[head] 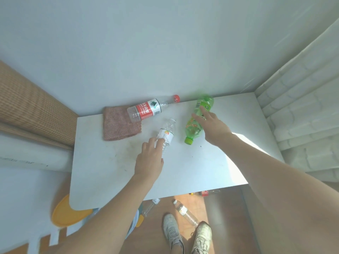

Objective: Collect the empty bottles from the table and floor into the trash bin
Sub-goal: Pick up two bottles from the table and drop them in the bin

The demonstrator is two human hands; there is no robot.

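Three empty bottles lie on the white table [110,171]. A clear bottle with a red label and red cap [148,109] rests at the back, partly on a cloth. My left hand [149,158] touches the lower end of a small clear bottle with a white label [167,133], fingers curled onto it. My right hand [213,125] lies over the side of a green bottle with a green cap [197,118], fingers spread on it. On the floor below lie two clear bottles [185,211] [149,207] and a dark red-labelled one [207,193]. No trash bin can be made out for sure.
A pinkish-brown cloth [119,125] lies at the table's back left. A yellow round lid or bin top [66,215] sits under the table's front left corner. My two white shoes [187,235] stand on the wooden floor. A woven mat roll [27,107] leans at left.
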